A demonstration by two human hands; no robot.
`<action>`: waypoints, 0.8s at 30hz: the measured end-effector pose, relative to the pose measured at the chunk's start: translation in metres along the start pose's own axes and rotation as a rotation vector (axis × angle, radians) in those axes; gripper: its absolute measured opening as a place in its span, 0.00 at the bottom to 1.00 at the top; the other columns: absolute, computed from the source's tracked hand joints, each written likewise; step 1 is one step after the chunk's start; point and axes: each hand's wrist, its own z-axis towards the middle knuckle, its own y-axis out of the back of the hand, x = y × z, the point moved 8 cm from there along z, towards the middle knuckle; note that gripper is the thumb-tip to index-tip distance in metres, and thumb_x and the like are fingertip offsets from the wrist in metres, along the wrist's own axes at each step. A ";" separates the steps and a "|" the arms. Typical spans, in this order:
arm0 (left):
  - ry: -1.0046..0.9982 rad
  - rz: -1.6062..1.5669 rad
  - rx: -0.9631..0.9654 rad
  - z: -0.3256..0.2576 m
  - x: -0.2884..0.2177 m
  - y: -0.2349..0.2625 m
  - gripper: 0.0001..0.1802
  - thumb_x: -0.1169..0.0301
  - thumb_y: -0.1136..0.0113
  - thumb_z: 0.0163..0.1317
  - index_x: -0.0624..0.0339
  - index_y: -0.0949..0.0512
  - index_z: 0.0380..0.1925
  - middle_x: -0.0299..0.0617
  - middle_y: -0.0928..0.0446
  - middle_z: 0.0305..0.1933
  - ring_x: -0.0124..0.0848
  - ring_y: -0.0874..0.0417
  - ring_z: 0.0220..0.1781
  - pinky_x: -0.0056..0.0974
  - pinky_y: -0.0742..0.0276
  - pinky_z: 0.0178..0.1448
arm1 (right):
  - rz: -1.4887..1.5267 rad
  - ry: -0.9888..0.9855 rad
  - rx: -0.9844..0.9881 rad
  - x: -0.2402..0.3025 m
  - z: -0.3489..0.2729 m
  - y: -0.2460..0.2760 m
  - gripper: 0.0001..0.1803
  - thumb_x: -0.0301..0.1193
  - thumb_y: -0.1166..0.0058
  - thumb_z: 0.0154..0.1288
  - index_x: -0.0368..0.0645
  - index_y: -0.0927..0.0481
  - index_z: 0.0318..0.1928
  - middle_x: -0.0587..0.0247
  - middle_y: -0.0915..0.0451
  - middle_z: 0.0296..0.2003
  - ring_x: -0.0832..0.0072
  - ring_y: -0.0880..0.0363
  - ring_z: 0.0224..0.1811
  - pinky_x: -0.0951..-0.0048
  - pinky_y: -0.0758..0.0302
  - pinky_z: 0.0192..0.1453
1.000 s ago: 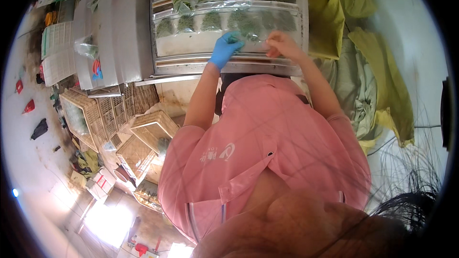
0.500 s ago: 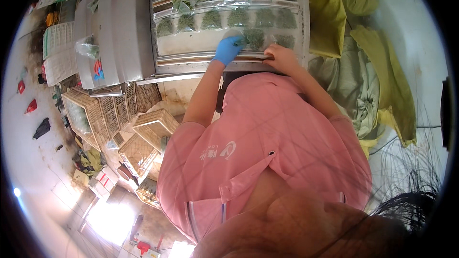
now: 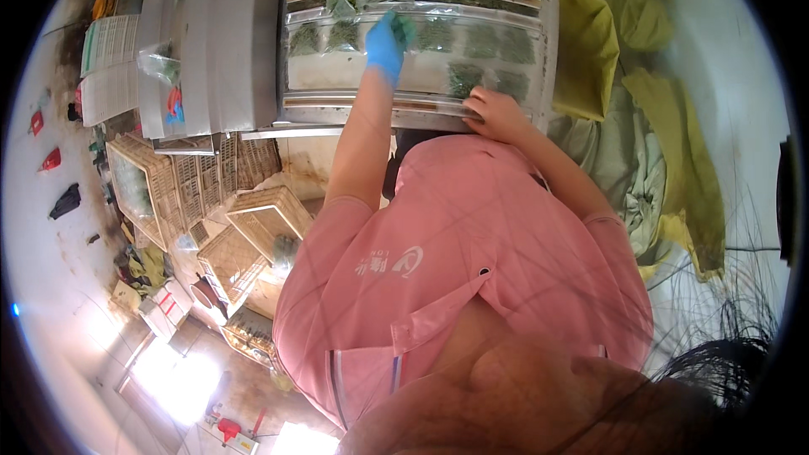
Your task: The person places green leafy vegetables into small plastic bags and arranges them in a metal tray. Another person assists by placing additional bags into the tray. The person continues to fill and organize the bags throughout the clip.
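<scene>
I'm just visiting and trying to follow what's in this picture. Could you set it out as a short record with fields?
Setting: metal machine bed with rows of green portions under clear film
Left hand: in a blue glove, reaching to a green portion in the middle row
Right hand: bare, resting at the near edge of the bed, beside another green portion
Clothing: pink shirt
Left of the person: stacked crates on the floor
Right of the person: yellow-green cloth

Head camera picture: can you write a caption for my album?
A person in a pink shirt reaches a blue-gloved left hand over bagged greens on a metal tray, bare right hand at its edge.
</scene>
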 end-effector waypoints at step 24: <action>-0.012 0.528 0.253 -0.094 0.011 0.054 0.12 0.73 0.39 0.64 0.56 0.21 0.48 0.36 0.18 0.36 0.31 0.18 0.32 0.35 0.21 0.39 | 1.136 -0.746 0.002 -0.056 0.067 -0.038 0.18 0.42 0.45 0.70 0.36 0.21 0.40 0.63 0.18 0.30 0.72 0.19 0.30 0.69 0.22 0.35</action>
